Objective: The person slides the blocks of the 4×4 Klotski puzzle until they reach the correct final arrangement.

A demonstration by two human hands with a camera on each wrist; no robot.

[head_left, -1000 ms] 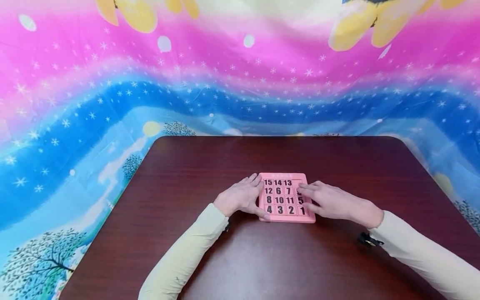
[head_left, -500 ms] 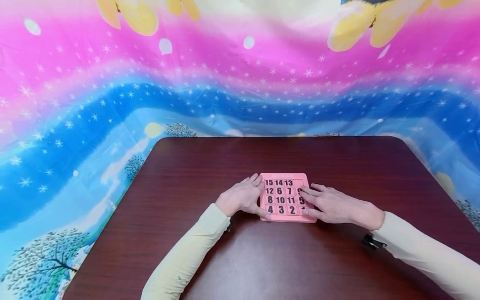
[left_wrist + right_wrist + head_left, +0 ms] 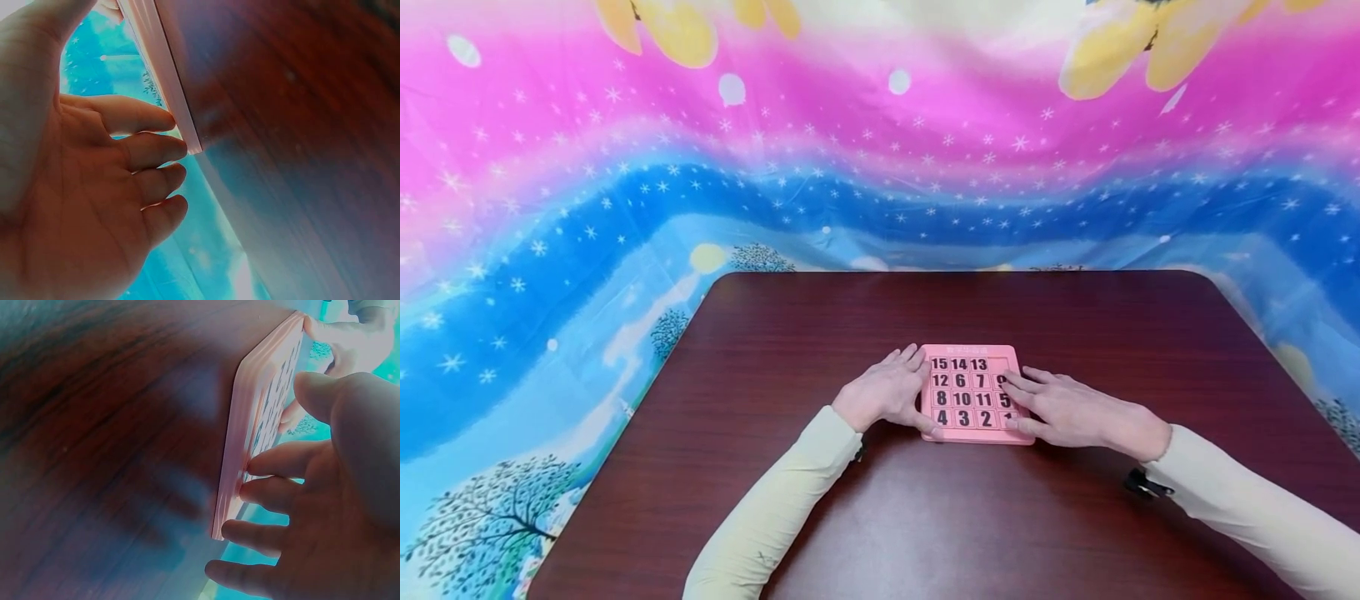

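Note:
A pink sliding number puzzle (image 3: 977, 435) lies flat on the table, its tiles bearing black numbers. The gap in its grid is at the far right corner, beside tile 13 (image 3: 978, 365). My left hand (image 3: 883, 390) rests along the left edge, thumb on the near left corner and fingertips at the far left part of the frame. In the left wrist view those fingers (image 3: 156, 149) reach the frame's side. My right hand (image 3: 1075, 410) lies over the right edge, fingers extended, touching tiles in the right column. Its thumb partly covers tile 1, and a fingertip partly covers tile 9.
The dark brown wooden table (image 3: 850, 317) has rounded far corners. A colourful curtain (image 3: 880, 167) with pink and blue bands hangs behind and beside it. Both forearms wear pale sleeves (image 3: 775, 500), with a black strap (image 3: 1147, 483) at the right wrist.
My right hand has shifted slightly toward the near side, and its thumb now overlaps tile 1. My left hand keeps its place at the left edge. The tile order looks the same.

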